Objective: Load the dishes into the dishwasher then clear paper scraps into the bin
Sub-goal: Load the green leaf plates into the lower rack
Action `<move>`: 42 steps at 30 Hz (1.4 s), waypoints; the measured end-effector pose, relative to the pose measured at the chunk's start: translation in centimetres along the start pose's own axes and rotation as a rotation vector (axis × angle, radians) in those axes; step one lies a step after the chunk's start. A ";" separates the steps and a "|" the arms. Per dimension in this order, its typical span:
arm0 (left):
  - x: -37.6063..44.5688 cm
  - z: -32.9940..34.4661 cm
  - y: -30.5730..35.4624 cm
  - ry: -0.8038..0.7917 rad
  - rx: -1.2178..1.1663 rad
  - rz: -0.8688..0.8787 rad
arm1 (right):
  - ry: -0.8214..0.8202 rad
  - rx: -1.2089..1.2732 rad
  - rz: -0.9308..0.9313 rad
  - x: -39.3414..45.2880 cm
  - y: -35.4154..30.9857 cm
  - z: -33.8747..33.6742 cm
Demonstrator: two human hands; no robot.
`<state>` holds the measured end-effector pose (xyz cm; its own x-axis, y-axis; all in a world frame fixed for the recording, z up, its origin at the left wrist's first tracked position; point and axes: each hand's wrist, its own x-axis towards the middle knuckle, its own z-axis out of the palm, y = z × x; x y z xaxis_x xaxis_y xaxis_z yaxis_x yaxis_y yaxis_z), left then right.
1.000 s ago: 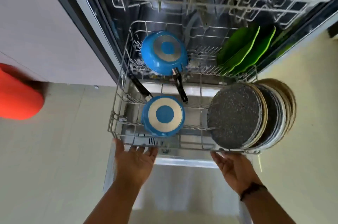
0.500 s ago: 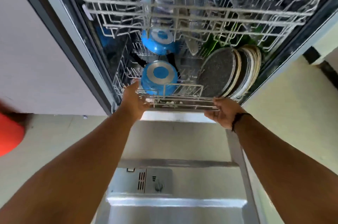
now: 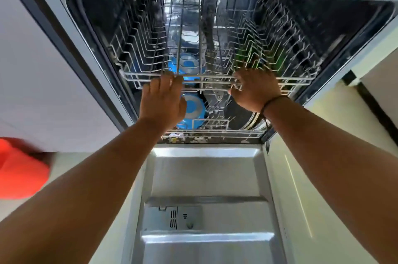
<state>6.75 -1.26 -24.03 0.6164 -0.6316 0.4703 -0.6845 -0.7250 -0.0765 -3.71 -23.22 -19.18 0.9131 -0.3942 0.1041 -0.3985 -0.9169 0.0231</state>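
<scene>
Both my hands, left hand (image 3: pixel 162 100) and right hand (image 3: pixel 255 89), gripped the upper rack (image 3: pixel 215 78) front rail. Blue pans (image 3: pixel 193 110) sat loaded in the lower rack (image 3: pixel 215 133); door (image 3: pixel 206 177) open; paper scraps unseen, apparently pending.

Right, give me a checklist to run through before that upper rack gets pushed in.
1. Both hands on the rack front: ok. The left hand and right hand both rest on the front rail of the upper rack.
2. Upper rack load: ok, no dishes show in it.
3. Lower rack seated inside: ok, it sits in the tub with the blue pan on it.
4. Nothing on the lower rack tall enough to catch the upper rack: cannot tell, the wires hide most of it.
5. Dishwasher door clear of items: ok, its inner panel is bare.
6. Grip firmly closed on the rail: cannot tell.
</scene>
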 end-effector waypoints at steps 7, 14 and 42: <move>-1.6 -2.4 0.2 -0.057 -0.165 0.065 | -0.129 0.175 0.022 -2.6 -0.8 -2.0; -7.9 -8.1 3.1 -0.223 -0.174 -0.084 | -0.090 0.187 0.021 -12.0 -1.7 -2.0; -22.8 -23.7 8.8 -0.851 -0.454 -0.253 | -0.470 0.164 -0.043 -33.0 -2.4 -7.3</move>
<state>-22.64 13.28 -14.57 0.7167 -0.5886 -0.3740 -0.4692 -0.8038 0.3658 -33.53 -7.59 -15.43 0.8836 -0.3067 -0.3538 -0.3753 -0.9157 -0.1435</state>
